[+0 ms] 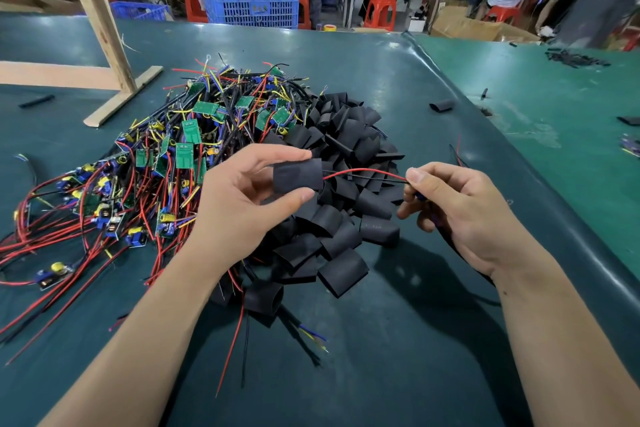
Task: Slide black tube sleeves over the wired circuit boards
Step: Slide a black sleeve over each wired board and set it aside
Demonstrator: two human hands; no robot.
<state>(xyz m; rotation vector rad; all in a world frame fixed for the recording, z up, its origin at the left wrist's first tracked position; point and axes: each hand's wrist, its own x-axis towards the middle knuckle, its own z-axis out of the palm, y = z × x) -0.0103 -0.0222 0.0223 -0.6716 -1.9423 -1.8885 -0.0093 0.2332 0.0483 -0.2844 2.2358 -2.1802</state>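
Both forearms reach in over the green table point(398, 340). At the left hand point(239, 208), thumb and fingers pinch a black sleeve point(298, 175); the right hand point(460, 208) pinches the red and black wires point(363, 173) that run out of the sleeve's right-hand end. Threading looks to be the step in hand (the board itself cannot be seen). Next the sleeve needs to be slid along while the wires are held taut. Beyond the left hand's grip lies the pile of boards point(194, 135); below both hands, the spare sleeves point(332, 239).
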